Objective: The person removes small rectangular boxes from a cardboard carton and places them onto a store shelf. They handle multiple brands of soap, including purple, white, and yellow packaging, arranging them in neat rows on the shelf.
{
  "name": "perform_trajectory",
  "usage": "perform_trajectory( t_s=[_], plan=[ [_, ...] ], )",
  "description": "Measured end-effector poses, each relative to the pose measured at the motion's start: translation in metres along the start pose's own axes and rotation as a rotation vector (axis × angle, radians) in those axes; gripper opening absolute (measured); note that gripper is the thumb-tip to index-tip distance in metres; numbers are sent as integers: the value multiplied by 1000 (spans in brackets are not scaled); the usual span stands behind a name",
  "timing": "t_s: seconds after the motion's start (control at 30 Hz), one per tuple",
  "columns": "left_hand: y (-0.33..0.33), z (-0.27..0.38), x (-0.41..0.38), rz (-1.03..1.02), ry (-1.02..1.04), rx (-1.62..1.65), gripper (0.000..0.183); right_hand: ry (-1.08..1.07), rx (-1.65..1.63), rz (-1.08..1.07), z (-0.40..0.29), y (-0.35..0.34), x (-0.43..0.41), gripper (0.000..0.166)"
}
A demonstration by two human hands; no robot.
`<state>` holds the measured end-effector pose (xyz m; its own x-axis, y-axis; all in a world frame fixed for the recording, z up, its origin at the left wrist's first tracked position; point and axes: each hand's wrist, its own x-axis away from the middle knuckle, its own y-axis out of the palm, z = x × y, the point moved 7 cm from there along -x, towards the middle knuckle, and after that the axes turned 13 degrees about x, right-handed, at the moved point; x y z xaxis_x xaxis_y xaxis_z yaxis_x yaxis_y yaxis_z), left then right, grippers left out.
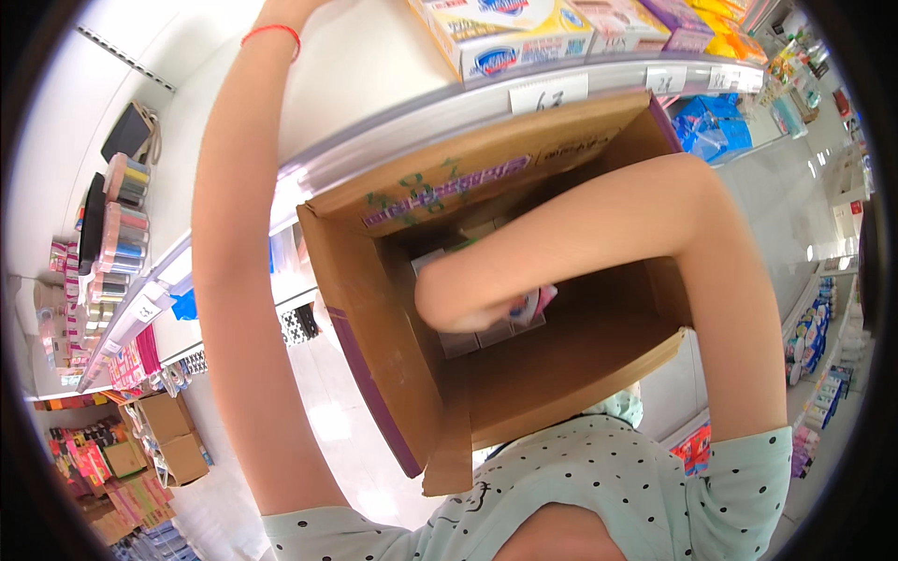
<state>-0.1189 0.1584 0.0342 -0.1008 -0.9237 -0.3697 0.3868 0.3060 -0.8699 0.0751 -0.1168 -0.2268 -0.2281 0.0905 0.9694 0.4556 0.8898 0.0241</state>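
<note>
An open cardboard box [407,414] with writing on its inner flap rests against the person's front, below the edge of a white shelf [379,91]. My right hand [477,315] reaches down inside it, fingers around a small pink and white packet [534,305]. Beneath that hand, several small white boxes [459,343] lie at the box's bottom. My left arm stretches up over the shelf; the wrist with a red string bracelet [273,29] shows at the top edge, and the left hand itself is beyond the picture.
Boxed soap packs [519,42] stand along the shelf front at the top, above paper price cards [549,92]. At the left are spools or jars in stacks [126,217]. Cardboard cartons [168,435] stand on the floor at lower left. More stocked shelves line the right side.
</note>
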Motion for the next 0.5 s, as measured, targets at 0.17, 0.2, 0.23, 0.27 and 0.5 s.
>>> perform_trajectory(
  t_s=[0.17,0.2,0.23,0.27,0.5],
  plan=[
    [10,-1,-9,29,64,-12,41,392,-348,524,-28,23,167,26],
    [6,-4,1,30,29,-32,42,410,-448,680,-28,31,189,29],
    [1,-1,3,31,14,-46,42,435,-566,833,-27,43,206,33],
    [-2,-6,7,-18,-52,-47,38,370,-530,1066,-27,46,218,33],
    [3,-14,-6,-26,-54,-70,48,137,-1018,2054,-20,129,283,41]
  ],
)
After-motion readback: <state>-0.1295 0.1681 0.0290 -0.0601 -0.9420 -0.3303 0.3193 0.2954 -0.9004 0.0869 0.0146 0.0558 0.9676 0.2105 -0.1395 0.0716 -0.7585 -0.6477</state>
